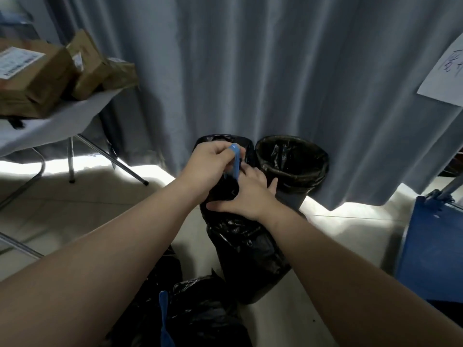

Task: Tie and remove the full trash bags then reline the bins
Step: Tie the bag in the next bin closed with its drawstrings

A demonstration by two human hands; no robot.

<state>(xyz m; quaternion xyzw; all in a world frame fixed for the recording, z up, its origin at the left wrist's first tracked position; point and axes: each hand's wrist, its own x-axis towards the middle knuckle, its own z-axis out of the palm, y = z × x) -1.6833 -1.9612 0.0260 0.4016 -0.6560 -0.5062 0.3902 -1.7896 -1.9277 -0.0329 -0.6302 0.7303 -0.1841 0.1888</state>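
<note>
A full black trash bag [248, 249] stands on the floor in front of me. My left hand [209, 162] pinches its blue drawstring [235, 161] and holds it up above the bag's neck. My right hand [246, 194] grips the gathered neck of the bag just below. Behind the hands a bin [246, 146] with a black liner is mostly hidden. To its right stands a second bin [293, 164] lined with a black bag, open and upright. Another black bag [200, 314] with a blue drawstring [164, 319] lies at the bottom near my left forearm.
A grey curtain [250, 71] hangs right behind the bins. A folding table [50, 126] with several cardboard boxes [37, 73] stands at the left. A blue container [431, 249] is at the right edge. A paper sheet [446, 73] hangs on the curtain.
</note>
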